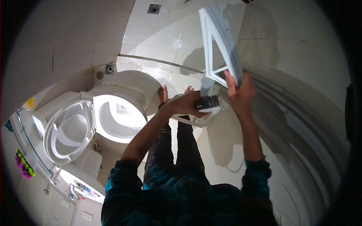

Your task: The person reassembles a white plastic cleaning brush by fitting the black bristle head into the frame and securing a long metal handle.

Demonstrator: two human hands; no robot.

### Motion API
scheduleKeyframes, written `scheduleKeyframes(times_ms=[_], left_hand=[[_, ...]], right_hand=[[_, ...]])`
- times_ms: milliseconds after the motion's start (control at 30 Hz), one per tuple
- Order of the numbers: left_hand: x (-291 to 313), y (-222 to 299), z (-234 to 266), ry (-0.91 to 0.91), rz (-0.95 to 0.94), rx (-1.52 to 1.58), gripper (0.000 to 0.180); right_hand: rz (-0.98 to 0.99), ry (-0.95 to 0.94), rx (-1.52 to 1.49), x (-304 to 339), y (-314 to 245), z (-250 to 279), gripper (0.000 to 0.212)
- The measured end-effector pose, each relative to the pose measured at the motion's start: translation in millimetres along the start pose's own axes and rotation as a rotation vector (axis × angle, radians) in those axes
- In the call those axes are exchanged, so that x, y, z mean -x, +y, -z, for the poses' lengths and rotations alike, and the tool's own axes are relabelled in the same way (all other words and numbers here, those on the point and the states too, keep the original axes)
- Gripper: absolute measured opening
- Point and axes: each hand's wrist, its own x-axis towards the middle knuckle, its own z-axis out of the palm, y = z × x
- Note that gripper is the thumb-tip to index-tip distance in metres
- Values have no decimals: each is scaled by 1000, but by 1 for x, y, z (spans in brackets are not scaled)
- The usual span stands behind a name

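My right hand (241, 90) is closed around the lower end of a pale plastic frame (233, 52), which has a long curved edge and triangular openings. The frame is tilted up and away from me. Below it my left hand (184, 104) is closed on a scrubbing brush with dark bristles (207, 102), its bristles turned upward. A grey rounded stub (206, 83) on the frame's lower corner is close above the bristles. White plastic (195, 121) shows under my left hand; I cannot tell whether it belongs to the frame. My left fingers are partly hidden.
At the left stands a white toilet (122, 124) with its lid (69, 132) raised. Behind the toilet are a washbasin (88, 184) and a glass shelf (32, 143). A low ledge (162, 62) crosses the wet tiled floor, with a drain (154, 9) beyond. Grey pipes (286, 113) run along the right.
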Motion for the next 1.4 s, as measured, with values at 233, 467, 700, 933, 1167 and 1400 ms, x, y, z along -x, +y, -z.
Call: scheduleKeyframes(times_ms=[233, 467, 700, 933, 1167, 1400], left_hand=[[7, -16, -5, 20, 2, -84, 29], [12, -22, -5, -10, 65, 124, 29], [12, -3, -7, 65, 73, -11, 30], [11, -14, -12, -68, 320, 212, 42], [21, -2, -21, 29, 338, 190, 38], [11, -11, -32, -135, 192, 269, 38]], right_hand=[[406, -505, 347, -48, -27, 8, 25], [287, -664, 493, -55, -75, -7, 20], [209, -769, 644, -71, -68, -24, 9], [136, -1028, 727, -93, -47, -56, 20], [103, -1399, 734, -105, -30, -82, 21], [32, -1800, 965, -125, -25, -100, 13]])
